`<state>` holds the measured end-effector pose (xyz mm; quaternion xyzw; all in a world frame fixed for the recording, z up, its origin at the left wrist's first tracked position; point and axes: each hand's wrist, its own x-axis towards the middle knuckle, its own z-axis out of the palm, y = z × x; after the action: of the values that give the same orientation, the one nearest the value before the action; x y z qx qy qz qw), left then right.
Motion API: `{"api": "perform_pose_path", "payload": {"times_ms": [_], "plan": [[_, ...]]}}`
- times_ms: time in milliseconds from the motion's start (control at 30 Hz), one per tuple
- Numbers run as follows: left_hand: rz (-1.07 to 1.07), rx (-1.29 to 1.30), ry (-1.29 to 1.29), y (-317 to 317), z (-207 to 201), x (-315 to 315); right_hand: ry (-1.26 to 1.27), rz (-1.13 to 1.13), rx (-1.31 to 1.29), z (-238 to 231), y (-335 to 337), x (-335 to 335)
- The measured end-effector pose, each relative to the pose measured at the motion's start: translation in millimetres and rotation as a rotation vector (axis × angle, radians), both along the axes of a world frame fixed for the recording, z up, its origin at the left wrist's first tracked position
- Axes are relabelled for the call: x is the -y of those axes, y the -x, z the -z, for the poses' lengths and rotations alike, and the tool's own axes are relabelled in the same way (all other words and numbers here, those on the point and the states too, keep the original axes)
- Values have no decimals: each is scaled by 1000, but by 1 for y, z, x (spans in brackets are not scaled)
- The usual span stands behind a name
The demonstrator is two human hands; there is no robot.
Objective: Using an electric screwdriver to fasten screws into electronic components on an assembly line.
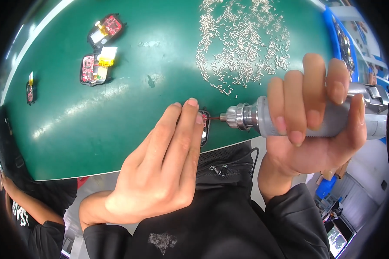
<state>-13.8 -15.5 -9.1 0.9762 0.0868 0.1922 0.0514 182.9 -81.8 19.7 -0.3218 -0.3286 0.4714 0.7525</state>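
My left hand (164, 159) lies over a small black housing with a red circuit board (207, 129), its fingers close together and hiding most of it. The fingers hold the housing against the green table near the front edge. In my right hand (314, 103) is a grey and silver electric screwdriver (263, 114), held sideways with the fingers wrapped round its body. Its thin bit reaches left to the board, right beside my left fingertips. Whether a screw sits under the tip cannot be made out.
Many small loose screws (240, 47) are spread across the far right of the green table (160, 73). Two open housings (87, 71) with red boards lie at the far left, and another (30, 91) near the left edge. A blue bin (333, 34) stands at right. Another person's arm (30, 205) shows lower left.
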Motion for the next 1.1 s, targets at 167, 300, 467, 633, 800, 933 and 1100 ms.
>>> {"api": "perform_pose_path", "payload": {"times_ms": [167,300,467,633,800,933,1100], "plan": [[-5,22,43,-1,2,0,-82,-97,26,11,-9,-2],[9,74,-61,-4,4,-3,27,-242,214,-9,-6,-15],[20,43,-81,1,1,-4,-12,-312,224,-12,2,-25],[39,-38,30,6,-9,-1,-28,-283,241,-7,4,-27],[0,-20,-22,7,-11,3,-152,-314,152,-7,5,-26],[-11,-23,120,23,-10,0,-218,-204,35,1,1,-11],[-729,-92,-49,112,-16,-37,-167,-56,-141,12,-30,34]]}}
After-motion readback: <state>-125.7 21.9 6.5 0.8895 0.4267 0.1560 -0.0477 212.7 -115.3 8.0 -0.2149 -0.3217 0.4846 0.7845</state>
